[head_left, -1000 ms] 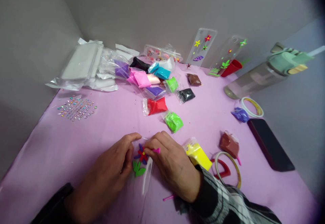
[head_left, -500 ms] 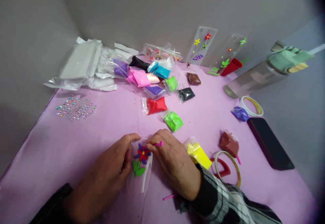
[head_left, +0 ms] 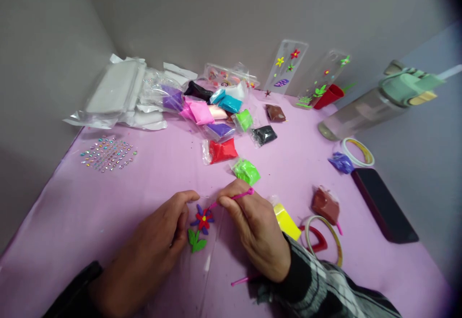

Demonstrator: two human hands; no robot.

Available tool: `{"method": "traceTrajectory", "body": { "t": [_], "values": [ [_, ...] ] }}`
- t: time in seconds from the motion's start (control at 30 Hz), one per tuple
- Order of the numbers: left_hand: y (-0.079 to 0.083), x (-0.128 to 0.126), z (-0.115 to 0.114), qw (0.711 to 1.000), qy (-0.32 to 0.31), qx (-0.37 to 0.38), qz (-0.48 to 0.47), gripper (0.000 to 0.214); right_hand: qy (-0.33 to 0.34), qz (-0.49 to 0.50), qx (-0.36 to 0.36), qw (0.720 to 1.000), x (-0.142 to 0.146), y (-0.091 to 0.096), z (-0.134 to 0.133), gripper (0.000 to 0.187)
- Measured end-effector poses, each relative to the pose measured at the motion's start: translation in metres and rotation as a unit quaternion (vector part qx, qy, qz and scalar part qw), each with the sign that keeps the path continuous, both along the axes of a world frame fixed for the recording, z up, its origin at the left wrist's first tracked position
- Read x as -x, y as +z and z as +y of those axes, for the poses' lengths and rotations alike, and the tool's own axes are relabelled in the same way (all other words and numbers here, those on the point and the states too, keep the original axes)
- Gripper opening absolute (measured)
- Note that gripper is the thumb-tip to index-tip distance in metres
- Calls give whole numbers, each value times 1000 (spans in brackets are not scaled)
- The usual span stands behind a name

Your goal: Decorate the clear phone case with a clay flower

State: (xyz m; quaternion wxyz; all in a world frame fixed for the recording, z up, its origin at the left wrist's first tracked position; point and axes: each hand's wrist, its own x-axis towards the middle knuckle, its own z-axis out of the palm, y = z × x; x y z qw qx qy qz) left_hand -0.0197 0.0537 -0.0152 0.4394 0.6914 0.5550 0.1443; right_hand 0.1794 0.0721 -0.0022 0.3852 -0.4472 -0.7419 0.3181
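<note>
A small clay flower with purple and red petals, a yellow centre and green leaves lies on a clear plastic case on the pink table. My right hand pinches a thin pink modelling tool, its tip near the flower's upper right. My left hand rests with fingers curled against the case's left edge, steadying it beside the flower.
Several bagged clay packs lie mid-table, a yellow pack by my right wrist. A rhinestone sticker sheet is left, a black phone, tape rings and a bottle right. Decorated cases lean on the back wall.
My right hand has shifted right and tilted the pink tool, so its far end now sticks out further to the upper right. The left hand and flower stay put.
</note>
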Motion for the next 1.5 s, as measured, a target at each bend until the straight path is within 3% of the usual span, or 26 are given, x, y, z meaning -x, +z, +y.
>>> {"method": "traceTrajectory", "body": {
  "t": [0.43,0.6,1.3,1.5],
  "values": [
    [1,1,-1,1000,3,-3,2,27,-9,-16,4,1000,0,-4,2,17],
    [2,0,0,1000,-4,3,1,29,44,-9,8,999,2,3,-1,15],
    [-1,-1,1,1000,-9,-19,4,29,102,-162,-14,981,5,-4,-3,24],
    [-1,-1,0,1000,-14,-20,2,33,69,-169,-26,983,3,-3,0,25]
  ]
}}
